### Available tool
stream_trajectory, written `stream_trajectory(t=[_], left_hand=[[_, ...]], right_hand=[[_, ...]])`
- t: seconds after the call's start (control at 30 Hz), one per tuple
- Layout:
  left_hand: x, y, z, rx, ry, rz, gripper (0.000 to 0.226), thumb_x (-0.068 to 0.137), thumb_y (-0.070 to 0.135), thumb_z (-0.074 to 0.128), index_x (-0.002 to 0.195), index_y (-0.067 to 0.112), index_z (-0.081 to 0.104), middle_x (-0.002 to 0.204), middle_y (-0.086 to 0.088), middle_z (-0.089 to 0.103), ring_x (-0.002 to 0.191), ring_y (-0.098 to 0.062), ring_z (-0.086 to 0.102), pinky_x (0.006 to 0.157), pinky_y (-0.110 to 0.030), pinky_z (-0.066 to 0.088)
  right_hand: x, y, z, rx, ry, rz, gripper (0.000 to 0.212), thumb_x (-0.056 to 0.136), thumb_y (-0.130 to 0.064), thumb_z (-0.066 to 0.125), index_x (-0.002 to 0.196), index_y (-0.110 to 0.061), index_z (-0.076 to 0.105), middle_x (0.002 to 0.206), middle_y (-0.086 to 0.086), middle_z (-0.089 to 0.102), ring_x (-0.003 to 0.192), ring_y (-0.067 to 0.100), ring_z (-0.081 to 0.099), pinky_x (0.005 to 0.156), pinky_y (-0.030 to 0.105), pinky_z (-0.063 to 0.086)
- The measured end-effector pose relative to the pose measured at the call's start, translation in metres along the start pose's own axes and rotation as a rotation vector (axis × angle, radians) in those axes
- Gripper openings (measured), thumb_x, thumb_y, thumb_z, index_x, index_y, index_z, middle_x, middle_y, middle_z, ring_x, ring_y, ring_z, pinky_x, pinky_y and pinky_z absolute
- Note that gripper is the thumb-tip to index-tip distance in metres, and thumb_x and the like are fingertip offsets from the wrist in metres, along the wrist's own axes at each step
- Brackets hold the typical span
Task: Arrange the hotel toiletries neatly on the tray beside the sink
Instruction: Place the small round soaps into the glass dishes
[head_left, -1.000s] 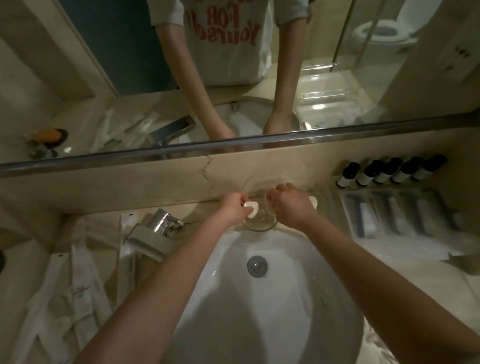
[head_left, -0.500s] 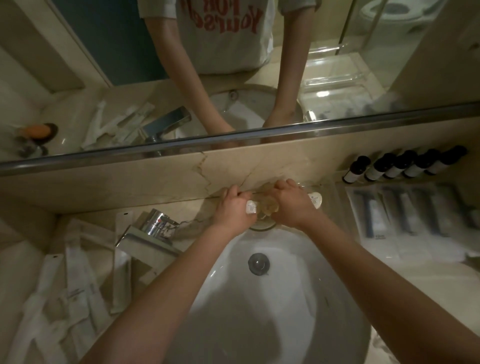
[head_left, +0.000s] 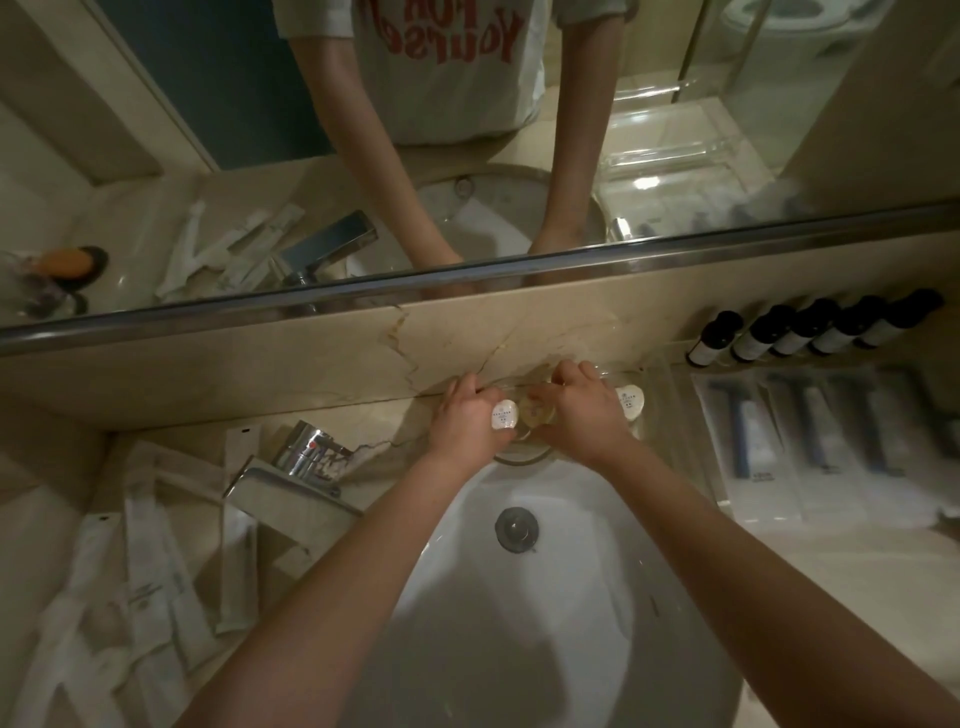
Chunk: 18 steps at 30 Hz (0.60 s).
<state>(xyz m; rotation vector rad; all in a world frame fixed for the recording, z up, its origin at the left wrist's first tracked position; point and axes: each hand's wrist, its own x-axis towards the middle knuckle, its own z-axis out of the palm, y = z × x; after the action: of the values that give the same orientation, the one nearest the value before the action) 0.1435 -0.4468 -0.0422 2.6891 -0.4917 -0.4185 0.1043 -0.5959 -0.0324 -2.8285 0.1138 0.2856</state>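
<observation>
Our left hand (head_left: 467, 422) pinches a round white packet (head_left: 505, 417) over the clear glass dish (head_left: 522, 454) behind the sink basin (head_left: 519, 613). Our right hand (head_left: 582, 411) curls at the dish; we cannot tell whether it grips anything. A second packet (head_left: 630, 401) lies just beside it.

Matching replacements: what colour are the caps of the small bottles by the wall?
Black caps on the five dark white-labelled bottles, head view.
</observation>
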Motion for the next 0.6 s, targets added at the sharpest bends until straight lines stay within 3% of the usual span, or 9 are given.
stream_trajectory(t=[0.4, 0.6], left_hand=[[-0.005, -0.005, -0.008, -0.034, -0.019, -0.032, 0.058, 0.077, 0.036, 0.07, 0.128, 0.016, 0.052, 0.126, -0.011, 0.045, 0.124, -0.028, 0.036, 0.104, -0.038, 0.035], [-0.052, -0.01, -0.035, -0.08, 0.16, 0.032, 0.043, 0.085, 0.03, 0.059, 0.124, 0.011, 0.055, 0.116, -0.012, 0.054, 0.114, -0.029, 0.048, 0.096, -0.039, 0.041]], right_hand=[[-0.007, -0.002, -0.006, 0.028, 0.009, 0.014, 0.054, 0.076, -0.037, 0.067, 0.128, -0.026, 0.054, 0.117, 0.005, 0.05, 0.11, 0.027, 0.042, 0.091, 0.038, 0.039], [-0.039, -0.018, -0.021, 0.174, 0.216, -0.049, 0.045, 0.077, -0.026, 0.068, 0.121, -0.017, 0.06, 0.115, 0.009, 0.06, 0.106, 0.033, 0.051, 0.088, 0.041, 0.045]])
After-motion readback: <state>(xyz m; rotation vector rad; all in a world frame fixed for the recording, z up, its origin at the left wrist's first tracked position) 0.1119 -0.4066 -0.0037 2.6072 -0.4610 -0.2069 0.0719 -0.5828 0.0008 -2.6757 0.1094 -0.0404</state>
